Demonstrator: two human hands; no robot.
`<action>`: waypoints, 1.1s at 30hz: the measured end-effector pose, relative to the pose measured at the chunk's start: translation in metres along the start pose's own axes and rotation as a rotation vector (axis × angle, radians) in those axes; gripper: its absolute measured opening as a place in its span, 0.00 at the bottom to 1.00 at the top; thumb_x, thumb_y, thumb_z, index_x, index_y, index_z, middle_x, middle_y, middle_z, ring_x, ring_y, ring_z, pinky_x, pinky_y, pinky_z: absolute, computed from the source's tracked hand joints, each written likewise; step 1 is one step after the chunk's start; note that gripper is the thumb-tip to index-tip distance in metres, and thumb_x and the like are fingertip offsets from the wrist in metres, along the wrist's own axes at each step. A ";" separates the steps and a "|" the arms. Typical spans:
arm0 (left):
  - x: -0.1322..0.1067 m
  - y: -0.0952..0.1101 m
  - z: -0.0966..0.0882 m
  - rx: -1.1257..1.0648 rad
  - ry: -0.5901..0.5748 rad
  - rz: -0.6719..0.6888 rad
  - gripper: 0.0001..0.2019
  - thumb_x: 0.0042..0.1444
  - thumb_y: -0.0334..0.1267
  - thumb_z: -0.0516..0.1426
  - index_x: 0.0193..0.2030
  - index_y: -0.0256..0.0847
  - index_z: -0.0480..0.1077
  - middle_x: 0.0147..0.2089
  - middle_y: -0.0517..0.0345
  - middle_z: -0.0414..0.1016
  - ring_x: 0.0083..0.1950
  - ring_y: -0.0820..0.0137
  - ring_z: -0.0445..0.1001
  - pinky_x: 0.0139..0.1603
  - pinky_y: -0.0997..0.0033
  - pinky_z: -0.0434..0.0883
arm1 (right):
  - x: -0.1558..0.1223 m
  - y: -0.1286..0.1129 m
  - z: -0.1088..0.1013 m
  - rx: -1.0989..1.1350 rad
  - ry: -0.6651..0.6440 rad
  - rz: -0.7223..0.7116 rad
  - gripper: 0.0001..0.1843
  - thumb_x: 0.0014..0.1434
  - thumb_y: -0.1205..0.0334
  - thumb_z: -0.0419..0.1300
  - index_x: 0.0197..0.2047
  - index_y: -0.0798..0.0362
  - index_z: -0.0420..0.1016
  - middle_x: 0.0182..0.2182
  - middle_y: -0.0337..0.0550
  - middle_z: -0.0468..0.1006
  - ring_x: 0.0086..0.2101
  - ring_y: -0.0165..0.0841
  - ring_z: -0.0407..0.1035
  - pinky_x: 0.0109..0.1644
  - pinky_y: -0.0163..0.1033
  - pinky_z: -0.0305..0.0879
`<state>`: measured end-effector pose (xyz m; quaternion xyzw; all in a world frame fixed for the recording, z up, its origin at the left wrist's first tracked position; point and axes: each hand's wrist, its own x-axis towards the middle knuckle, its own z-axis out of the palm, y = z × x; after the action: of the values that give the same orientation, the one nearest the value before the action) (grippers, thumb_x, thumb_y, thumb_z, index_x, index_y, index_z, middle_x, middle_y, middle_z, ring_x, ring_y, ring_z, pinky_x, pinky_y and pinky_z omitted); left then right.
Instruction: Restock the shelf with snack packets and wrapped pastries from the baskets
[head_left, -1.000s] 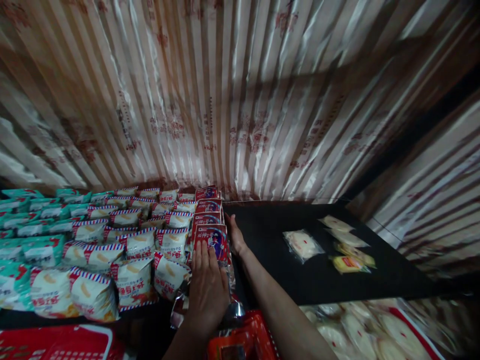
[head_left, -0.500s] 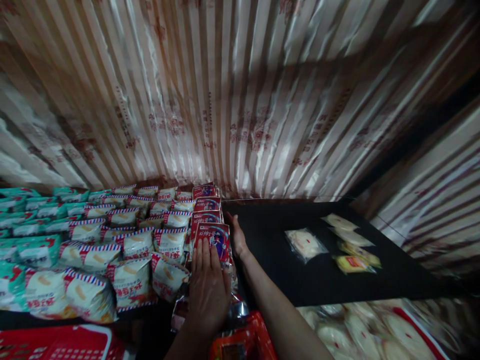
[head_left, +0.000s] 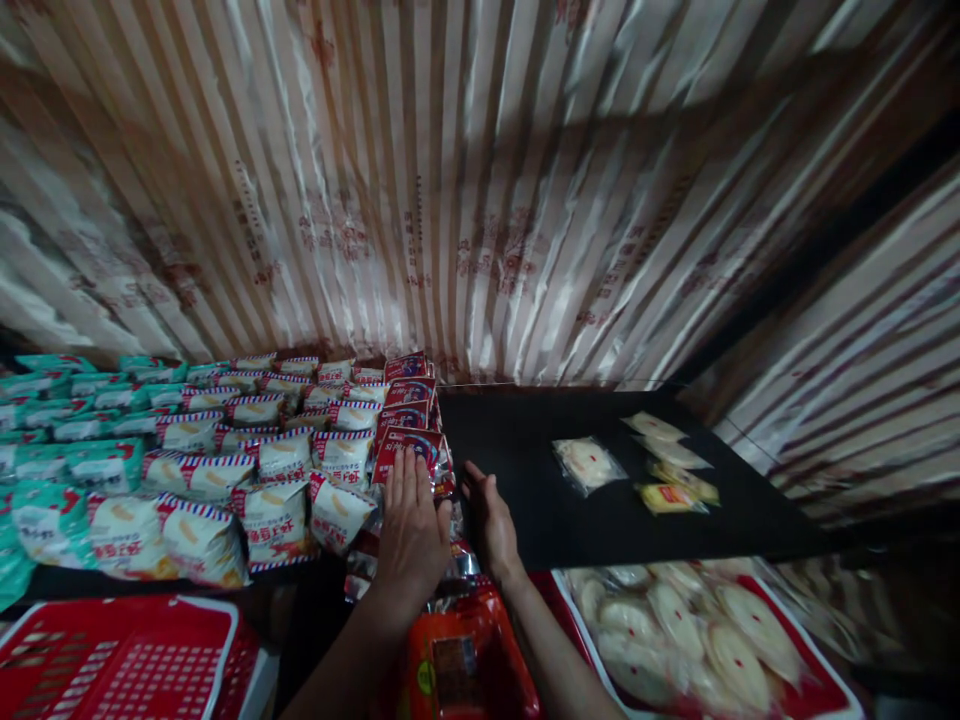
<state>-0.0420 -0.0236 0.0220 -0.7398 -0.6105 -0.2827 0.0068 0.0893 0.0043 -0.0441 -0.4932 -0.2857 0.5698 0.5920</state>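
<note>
Gripping nothing, the left hand [head_left: 412,535] lies flat on red packets [head_left: 411,413], right hand [head_left: 497,525] open beside them (apparently straightening); next calls for gentle nudging.

The right hand [head_left: 495,528] has drawn back from beside the red packets [head_left: 409,391]. More of the red basket [head_left: 176,640] and bread tray [head_left: 814,668] now shows below.
</note>
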 end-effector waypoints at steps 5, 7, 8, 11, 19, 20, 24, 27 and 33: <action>-0.027 0.009 -0.022 -0.061 0.040 0.077 0.24 0.59 0.33 0.46 0.62 0.28 0.54 0.67 0.37 0.52 0.70 0.56 0.45 0.63 0.50 0.60 | -0.016 -0.024 0.003 -0.081 0.101 -0.139 0.25 0.49 0.41 0.61 0.43 0.51 0.77 0.46 0.47 0.78 0.49 0.42 0.68 0.56 0.47 0.61; -0.053 0.009 -0.035 -0.129 0.110 0.130 0.22 0.59 0.30 0.45 0.61 0.33 0.56 0.66 0.41 0.56 0.69 0.58 0.48 0.61 0.53 0.63 | -0.022 -0.036 0.007 -0.156 0.102 -0.175 0.25 0.48 0.43 0.62 0.43 0.52 0.77 0.41 0.47 0.79 0.45 0.41 0.70 0.51 0.45 0.65; -0.069 0.006 -0.041 -0.177 0.159 0.139 0.21 0.59 0.29 0.45 0.60 0.35 0.58 0.65 0.43 0.58 0.68 0.60 0.51 0.61 0.55 0.63 | -0.024 -0.041 0.010 -0.200 0.097 -0.194 0.25 0.48 0.43 0.62 0.43 0.52 0.77 0.40 0.46 0.79 0.43 0.40 0.71 0.48 0.44 0.66; -0.113 -0.009 -0.053 -0.291 0.275 0.025 0.18 0.57 0.30 0.49 0.54 0.44 0.65 0.58 0.51 0.68 0.61 0.63 0.64 0.58 0.58 0.66 | -0.030 -0.054 0.017 -0.353 0.041 -0.265 0.24 0.49 0.43 0.60 0.42 0.53 0.77 0.36 0.44 0.79 0.38 0.38 0.72 0.41 0.40 0.67; -0.120 -0.063 -0.047 -1.140 0.226 -1.215 0.25 0.43 0.47 0.60 0.46 0.35 0.68 0.44 0.47 0.74 0.42 0.63 0.74 0.36 0.67 0.71 | -0.021 -0.083 0.053 -0.988 -0.062 -0.252 0.19 0.54 0.44 0.56 0.40 0.48 0.75 0.31 0.38 0.79 0.31 0.33 0.72 0.34 0.35 0.62; -0.116 -0.065 -0.046 -1.202 0.189 -1.231 0.26 0.41 0.48 0.61 0.45 0.35 0.68 0.42 0.48 0.75 0.40 0.64 0.75 0.34 0.68 0.70 | -0.019 -0.086 0.058 -1.059 -0.054 -0.236 0.18 0.54 0.44 0.56 0.40 0.47 0.74 0.32 0.37 0.79 0.32 0.33 0.72 0.33 0.35 0.61; -0.104 -0.060 -0.050 -1.297 0.078 -1.244 0.23 0.39 0.45 0.62 0.43 0.36 0.70 0.35 0.53 0.77 0.37 0.66 0.76 0.32 0.71 0.68 | -0.013 -0.096 0.073 -1.204 -0.060 -0.188 0.18 0.54 0.43 0.56 0.37 0.47 0.75 0.32 0.37 0.79 0.32 0.32 0.72 0.31 0.34 0.59; -0.095 -0.052 -0.058 -1.363 0.019 -1.186 0.17 0.40 0.41 0.62 0.39 0.38 0.71 0.32 0.54 0.78 0.35 0.67 0.76 0.33 0.71 0.69 | -0.010 -0.096 0.080 -1.227 -0.062 -0.154 0.17 0.53 0.43 0.58 0.34 0.47 0.74 0.30 0.36 0.79 0.30 0.31 0.72 0.29 0.33 0.57; -0.082 -0.044 -0.059 -1.425 0.062 -1.136 0.16 0.36 0.41 0.65 0.32 0.36 0.70 0.27 0.57 0.75 0.27 0.73 0.72 0.28 0.75 0.66 | -0.008 -0.092 0.084 -1.229 -0.068 -0.106 0.14 0.53 0.46 0.59 0.32 0.47 0.74 0.30 0.35 0.78 0.30 0.30 0.72 0.29 0.32 0.58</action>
<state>-0.1140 -0.1073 0.0213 -0.1490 -0.5634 -0.5737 -0.5756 0.0478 0.0305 0.0706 -0.7109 -0.6045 0.2863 0.2175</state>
